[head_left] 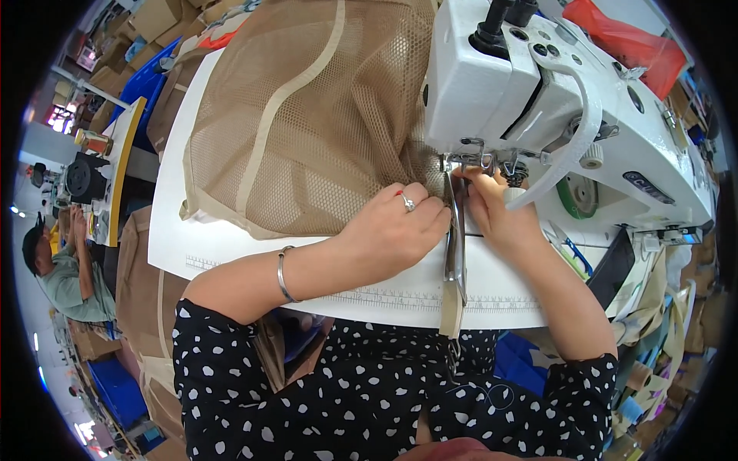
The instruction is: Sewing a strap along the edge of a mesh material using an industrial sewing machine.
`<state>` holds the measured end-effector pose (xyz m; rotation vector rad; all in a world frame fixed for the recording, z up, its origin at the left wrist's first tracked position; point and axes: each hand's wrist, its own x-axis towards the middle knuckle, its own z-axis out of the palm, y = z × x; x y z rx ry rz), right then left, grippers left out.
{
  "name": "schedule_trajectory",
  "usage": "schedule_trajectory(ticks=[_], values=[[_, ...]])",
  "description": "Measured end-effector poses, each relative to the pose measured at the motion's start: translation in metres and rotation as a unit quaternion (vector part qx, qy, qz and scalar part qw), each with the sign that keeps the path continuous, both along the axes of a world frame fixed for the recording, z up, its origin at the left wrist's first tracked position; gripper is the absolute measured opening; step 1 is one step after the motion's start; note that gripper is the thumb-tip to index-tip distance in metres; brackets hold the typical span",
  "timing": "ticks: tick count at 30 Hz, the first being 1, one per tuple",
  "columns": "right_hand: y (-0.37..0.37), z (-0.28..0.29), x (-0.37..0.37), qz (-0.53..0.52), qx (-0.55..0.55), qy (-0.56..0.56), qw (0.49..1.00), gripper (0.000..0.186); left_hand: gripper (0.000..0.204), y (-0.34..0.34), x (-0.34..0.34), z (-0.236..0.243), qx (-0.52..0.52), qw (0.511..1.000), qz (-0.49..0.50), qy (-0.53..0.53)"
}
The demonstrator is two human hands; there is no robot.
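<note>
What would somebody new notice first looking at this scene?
The white sewing machine at upper right, with a big sheet of tan mesh fabric spread to its left across the white table. Just in front of the needle, the left hand presses the mesh edge flat while the right hand guides a beige strap that hangs over the table's near edge.
</note>
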<state>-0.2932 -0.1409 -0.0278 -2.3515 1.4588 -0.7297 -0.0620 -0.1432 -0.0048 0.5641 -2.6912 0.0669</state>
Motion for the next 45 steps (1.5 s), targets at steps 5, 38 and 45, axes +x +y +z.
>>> schedule_trajectory(ticks=[5, 38, 45], values=[[-0.001, -0.002, 0.005, -0.015, -0.037, -0.061, 0.997, 0.021, 0.034, 0.000, -0.001, -0.003, 0.024, 0.999, 0.004, 0.023], [0.002, -0.003, -0.001, -0.015, -0.007, 0.074, 0.997, 0.030, 0.038, -0.023, -0.006, -0.012, 0.113, 0.990, 0.076, 0.042], [-0.001, -0.016, 0.000, -0.042, -0.024, 0.022, 0.999, 0.016, 0.028, -0.027, -0.006, -0.014, 0.031, 0.996, 0.056, 0.059]])
